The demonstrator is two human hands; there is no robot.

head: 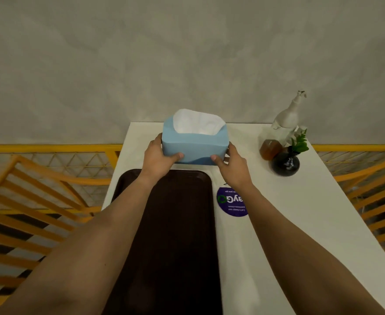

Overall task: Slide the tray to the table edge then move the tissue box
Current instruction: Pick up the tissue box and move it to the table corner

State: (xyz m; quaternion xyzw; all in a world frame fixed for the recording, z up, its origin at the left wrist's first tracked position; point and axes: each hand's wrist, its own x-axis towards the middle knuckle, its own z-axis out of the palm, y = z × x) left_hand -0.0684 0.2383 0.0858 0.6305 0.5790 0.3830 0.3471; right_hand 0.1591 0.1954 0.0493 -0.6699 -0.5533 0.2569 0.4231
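A light blue tissue box with white tissue showing at its top sits near the far end of the white table. My left hand grips its left side and my right hand grips its right side, thumbs on the near face. A dark brown tray lies lengthwise along the table's left side, just in front of the box and under my left forearm. Whether the box rests on the table or is lifted, I cannot tell.
A round purple sticker lies right of the tray. At the far right stand a white pump bottle, an amber jar and a black vase with a green sprig. Orange chairs and a railing flank the table.
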